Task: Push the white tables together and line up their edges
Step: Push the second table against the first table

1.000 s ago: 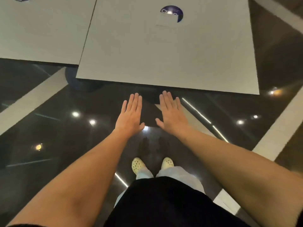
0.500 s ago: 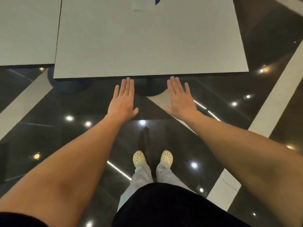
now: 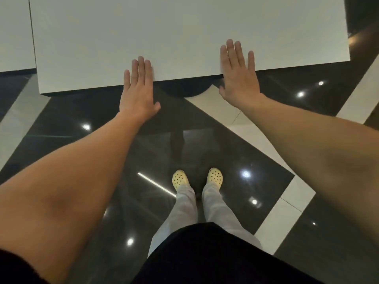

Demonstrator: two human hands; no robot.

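Your left hand [image 3: 138, 89] lies flat and spread wide, holding nothing, its fingers overlapping the near edge of the white tabletop [image 3: 184, 35] while the palm hangs out over the floor [image 3: 61, 124]. Your right hand [image 3: 238, 72] is just as flat and empty, and it reaches a little further in over the same edge. That tabletop lies straight ahead of both hands, its near edge running left to right and tilting slightly away towards your right. The second white tabletop [image 3: 14, 31] sits to its left, the two side edges just beside each other along a thin dark seam, yet its near edge stands further from you, so the fronts look unaligned. Judging from this, the push goes forward. Both tops are smooth, matt, square-cornered slabs with dark undersides; the floor is glossy dark tile with pale bands.
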